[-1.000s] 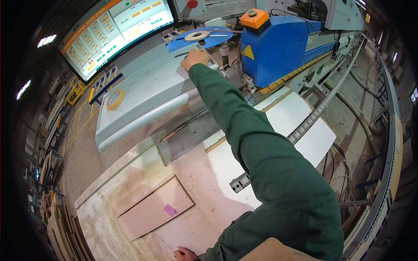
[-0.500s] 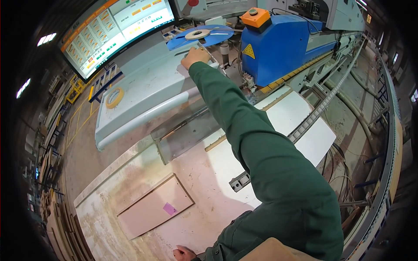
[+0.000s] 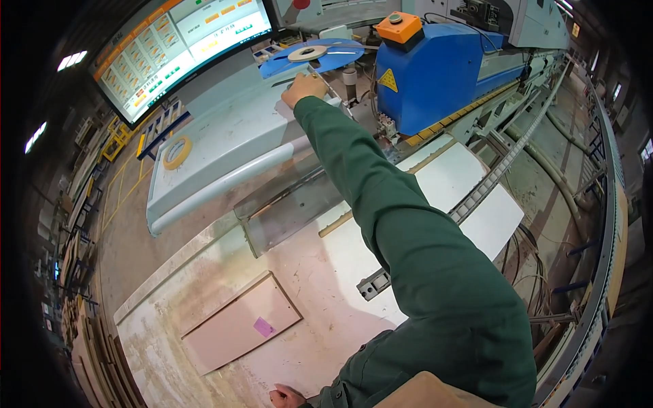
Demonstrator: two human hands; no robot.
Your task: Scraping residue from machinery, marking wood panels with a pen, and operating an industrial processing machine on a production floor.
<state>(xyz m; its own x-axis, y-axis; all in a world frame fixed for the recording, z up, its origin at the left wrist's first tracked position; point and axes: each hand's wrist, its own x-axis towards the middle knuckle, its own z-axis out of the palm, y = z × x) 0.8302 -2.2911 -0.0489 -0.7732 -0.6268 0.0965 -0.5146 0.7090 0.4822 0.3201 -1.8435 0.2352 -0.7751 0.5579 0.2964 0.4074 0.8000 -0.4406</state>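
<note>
My right arm, in a dark green sleeve, stretches across the work table to the far end of a light grey machine cover (image 3: 224, 146). There my right hand (image 3: 305, 90) is closed, its fingers curled down at the cover's corner; what they grip, if anything, is hidden. At the lower edge my left hand (image 3: 287, 396) rests low by the table (image 3: 160, 340), fingers curled in, partly cut off. A flat pinkish panel (image 3: 231, 333) with a small purple label (image 3: 264, 327) lies on the table beyond the left hand.
A roll of yellow tape (image 3: 177, 153) lies on the grey cover. Behind it stands a lit screen (image 3: 183, 54). A blue machine housing (image 3: 428, 81) carries an orange button box (image 3: 400, 28); a blue disc reel (image 3: 326, 62) sits left of it. A rail (image 3: 493, 180) runs along the right.
</note>
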